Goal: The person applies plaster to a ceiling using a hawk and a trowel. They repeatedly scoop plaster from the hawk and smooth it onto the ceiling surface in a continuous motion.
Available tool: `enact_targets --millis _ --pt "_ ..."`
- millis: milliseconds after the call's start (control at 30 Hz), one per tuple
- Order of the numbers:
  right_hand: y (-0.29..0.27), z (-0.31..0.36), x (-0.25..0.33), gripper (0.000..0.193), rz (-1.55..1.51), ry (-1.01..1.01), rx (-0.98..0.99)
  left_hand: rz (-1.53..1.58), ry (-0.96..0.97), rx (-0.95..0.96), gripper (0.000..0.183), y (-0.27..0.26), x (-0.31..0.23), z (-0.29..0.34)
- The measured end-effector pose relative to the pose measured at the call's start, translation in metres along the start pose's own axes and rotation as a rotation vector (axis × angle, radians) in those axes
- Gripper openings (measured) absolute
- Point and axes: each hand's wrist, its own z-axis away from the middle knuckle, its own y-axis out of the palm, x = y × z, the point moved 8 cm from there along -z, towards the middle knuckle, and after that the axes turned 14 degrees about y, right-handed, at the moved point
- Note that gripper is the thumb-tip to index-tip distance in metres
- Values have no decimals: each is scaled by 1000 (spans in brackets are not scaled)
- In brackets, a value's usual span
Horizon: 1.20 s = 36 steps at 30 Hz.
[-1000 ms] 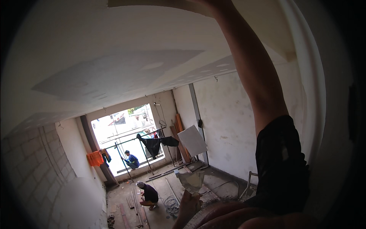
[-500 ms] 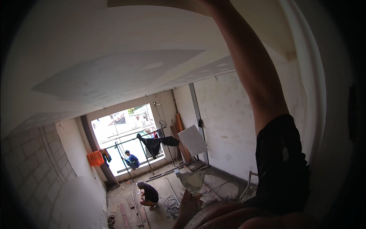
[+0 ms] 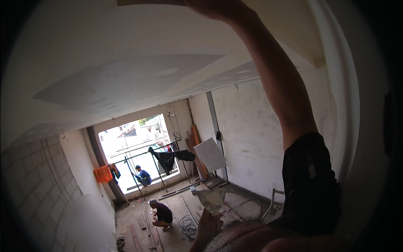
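Observation:
My right arm is raised to the ceiling point(image 3: 126, 33), and my right hand point(image 3: 216, 9) shows at the upper edge. It is closed at the end of a wide flat-edged tool point(image 3: 151, 2), mostly cut off by the picture's edge; its exact kind cannot be told. Low in front of me, my left hand point(image 3: 205, 227) grips a putty knife point(image 3: 211, 199) with its broad blade pointing up. Pale smears cover the blade. Grey patches and light filler spots mark the ceiling beyond my raised arm.
Below, one person point(image 3: 161, 214) squats among planks and a coiled cable point(image 3: 187, 225). Another person point(image 3: 142, 175) crouches at the window opening beside a pipe frame point(image 3: 155, 149) hung with clothes. A pale board point(image 3: 210, 154) leans by the right wall.
My right hand has swept left along the ceiling, and more of it now shows. The left hand keeps the putty knife nearly where it was. My view has shifted slightly.

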Motion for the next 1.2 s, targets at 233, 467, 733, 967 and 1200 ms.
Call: enact_targets --millis 233,467,733,967,1200 --pt "-11 31 24 26 -44 -139 -38 105 0 4 55 2 9 -3" --pt "-30 51 37 26 -98 -218 -113 134 9 -29 55 2 11 -2" --pt "-79 130 30 18 -307 61 -137 350 102 -59 55 -8 -4 -18" --pt "46 343 -25 26 -1236 1173 334 742 90 -119 51 -27 -58 -31" --pt "124 522 39 31 -1484 1559 518 992 -10 -31 54 -36 -37 -55"
